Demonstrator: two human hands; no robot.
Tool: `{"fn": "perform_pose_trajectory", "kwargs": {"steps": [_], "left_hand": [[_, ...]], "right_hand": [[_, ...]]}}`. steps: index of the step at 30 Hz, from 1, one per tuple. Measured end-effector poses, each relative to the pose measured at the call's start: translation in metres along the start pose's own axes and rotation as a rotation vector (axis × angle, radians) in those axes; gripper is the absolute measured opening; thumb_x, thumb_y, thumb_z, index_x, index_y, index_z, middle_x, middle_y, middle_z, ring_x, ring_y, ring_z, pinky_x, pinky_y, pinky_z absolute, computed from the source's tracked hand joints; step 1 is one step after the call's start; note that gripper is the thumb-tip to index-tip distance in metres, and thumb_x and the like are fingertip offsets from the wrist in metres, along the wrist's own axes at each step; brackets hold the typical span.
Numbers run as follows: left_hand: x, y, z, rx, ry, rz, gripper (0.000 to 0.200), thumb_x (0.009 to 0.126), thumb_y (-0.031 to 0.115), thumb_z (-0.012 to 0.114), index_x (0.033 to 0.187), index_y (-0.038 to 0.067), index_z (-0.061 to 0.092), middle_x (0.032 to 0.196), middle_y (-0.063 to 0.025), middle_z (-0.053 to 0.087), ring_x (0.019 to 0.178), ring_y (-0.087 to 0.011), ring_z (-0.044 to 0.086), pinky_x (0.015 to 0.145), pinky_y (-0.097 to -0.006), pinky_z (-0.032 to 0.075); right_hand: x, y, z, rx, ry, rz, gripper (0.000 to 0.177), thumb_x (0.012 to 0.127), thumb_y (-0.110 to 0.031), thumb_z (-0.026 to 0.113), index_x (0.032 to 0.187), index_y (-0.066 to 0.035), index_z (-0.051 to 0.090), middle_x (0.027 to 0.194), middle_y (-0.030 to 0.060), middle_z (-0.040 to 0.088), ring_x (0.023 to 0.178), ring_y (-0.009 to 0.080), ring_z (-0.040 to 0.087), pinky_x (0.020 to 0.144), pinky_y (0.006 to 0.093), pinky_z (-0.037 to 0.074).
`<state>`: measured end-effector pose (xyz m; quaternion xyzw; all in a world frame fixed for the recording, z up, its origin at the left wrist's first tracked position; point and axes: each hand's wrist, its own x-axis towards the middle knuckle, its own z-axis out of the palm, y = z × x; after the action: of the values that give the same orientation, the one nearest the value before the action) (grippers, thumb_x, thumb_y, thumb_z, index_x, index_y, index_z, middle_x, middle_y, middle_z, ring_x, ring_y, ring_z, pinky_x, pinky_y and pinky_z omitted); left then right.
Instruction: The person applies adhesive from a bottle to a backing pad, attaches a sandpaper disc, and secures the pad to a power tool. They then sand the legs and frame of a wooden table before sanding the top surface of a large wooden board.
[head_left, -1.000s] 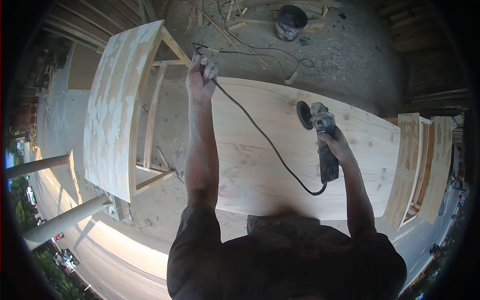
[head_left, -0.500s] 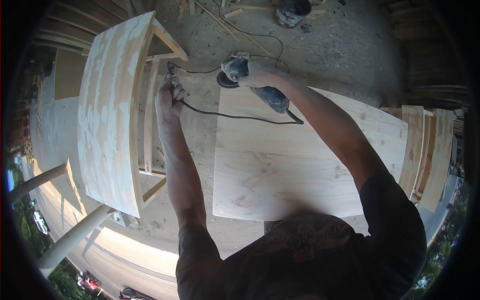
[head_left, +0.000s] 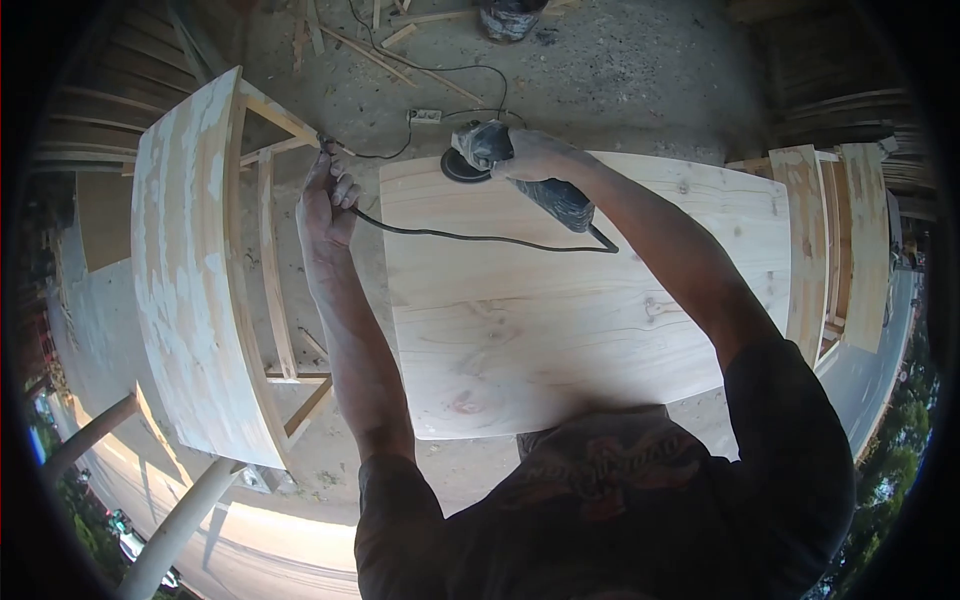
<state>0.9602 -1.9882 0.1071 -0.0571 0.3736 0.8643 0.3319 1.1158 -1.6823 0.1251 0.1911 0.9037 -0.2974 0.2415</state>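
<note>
You're gripping the sander (head_left: 555, 200) in your right hand (head_left: 535, 157), disc (head_left: 462, 168) on the board's (head_left: 580, 310) corner in the upper middle of the frame, while your left hand (head_left: 325, 205) is pinching the cord (head_left: 480, 238) off to the left, probably so it's clear of the disc.

bare board (head_left: 560, 330) open, cord (head_left: 470, 237) crossing it, plywood frame (head_left: 185, 270) crowding left

Open-sided workshop, daylight. Dusty concrete floor (head_left: 640, 90), offcuts (head_left: 400, 35) and dark bucket (head_left: 510, 15) at far end, power strip (head_left: 425, 116) lying on it. Plywood-faced frame (head_left: 180, 260) on left, similar frames (head_left: 825, 250) on right, stacked timber (head_left: 845, 105) behind. Sunlit pavement (head_left: 260, 540) and pale posts (head_left: 185, 520) lower left.
</note>
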Motion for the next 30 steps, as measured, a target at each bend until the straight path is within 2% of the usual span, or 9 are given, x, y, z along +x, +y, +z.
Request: {"fn": "perform_pose_trajectory", "kwargs": {"steps": [7,9,12,17,19,25,27,30], "left_hand": [[0.001,-0.053,0.065,0.051,-0.005,-0.065,0.018,0.105,0.016,0.060,0.120,0.008,0.066,0.081,0.0022,0.056,0.054,-0.0064,0.040,0.052,-0.0241,0.033],[0.000,-0.073,0.090,0.056,-0.026,-0.081,0.018,0.105,0.016,0.061,0.121,0.009,0.066,0.081,0.0019,0.057,0.055,-0.0065,0.041,0.053,-0.0240,0.033],[-0.001,-0.104,0.117,0.056,-0.071,-0.117,0.017,0.106,0.016,0.060,0.121,0.009,0.065,0.083,0.0016,0.056,0.057,-0.0072,0.042,0.055,-0.0240,0.034],[-0.001,-0.175,0.171,0.066,-0.146,-0.167,0.017,0.106,0.014,0.058,0.121,0.010,0.064,0.087,0.0012,0.056,0.059,-0.0077,0.044,0.057,-0.0242,0.036],[-0.004,-0.205,0.198,0.086,-0.077,-0.180,0.021,0.104,0.012,0.060,0.125,0.009,0.063,0.087,-0.0015,0.059,0.059,-0.0082,0.046,0.055,-0.0248,0.036],[-0.009,-0.293,0.269,0.090,-0.133,-0.198,0.021,0.104,0.009,0.059,0.125,0.008,0.062,0.089,-0.0039,0.061,0.058,-0.0107,0.049,0.055,-0.0259,0.038],[-0.010,-0.320,0.294,0.088,-0.159,-0.212,0.021,0.104,0.008,0.059,0.125,0.008,0.062,0.089,-0.0042,0.061,0.058,-0.0110,0.050,0.055,-0.0261,0.038],[-0.016,-0.362,0.329,0.113,-0.176,-0.218,0.022,0.103,0.007,0.059,0.124,0.007,0.062,0.089,-0.0048,0.062,0.058,-0.0118,0.050,0.055,-0.0269,0.039]], "right_hand": [[-0.038,0.079,-0.019,-0.004,0.043,0.094,0.057,0.074,-0.039,0.074,0.110,0.005,0.072,0.109,0.0261,0.074,0.105,0.0386,0.072,0.090,0.0441,0.057],[-0.051,0.106,-0.028,-0.057,0.014,0.062,0.070,0.078,-0.048,0.076,0.122,0.005,0.064,0.112,0.0269,0.072,0.106,0.0419,0.070,0.091,0.0463,0.055],[-0.059,0.155,-0.032,-0.049,0.045,0.093,0.068,0.079,-0.045,0.076,0.124,0.005,0.063,0.112,0.0263,0.072,0.106,0.0420,0.070,0.092,0.0466,0.055],[-0.097,0.234,-0.052,-0.018,0.117,0.139,0.067,0.078,-0.042,0.077,0.124,0.004,0.062,0.111,0.0266,0.072,0.107,0.0410,0.071,0.091,0.0471,0.055],[-0.111,0.269,-0.059,0.019,0.117,0.153,0.067,0.078,-0.041,0.078,0.124,0.004,0.063,0.111,0.0267,0.072,0.107,0.0405,0.071,0.091,0.0472,0.055],[-0.168,0.360,-0.095,-0.016,0.171,0.232,0.065,0.077,-0.039,0.079,0.124,0.003,0.063,0.110,0.0264,0.072,0.107,0.0396,0.071,0.091,0.0465,0.055],[-0.182,0.396,-0.104,0.063,0.216,0.214,0.057,0.074,-0.036,0.076,0.114,0.003,0.071,0.109,0.0269,0.073,0.105,0.0395,0.072,0.091,0.0454,0.056],[-0.208,0.441,-0.122,0.052,0.217,0.304,0.058,0.074,-0.036,0.077,0.117,0.002,0.070,0.112,0.0264,0.073,0.106,0.0385,0.071,0.091,0.0447,0.056]]}}
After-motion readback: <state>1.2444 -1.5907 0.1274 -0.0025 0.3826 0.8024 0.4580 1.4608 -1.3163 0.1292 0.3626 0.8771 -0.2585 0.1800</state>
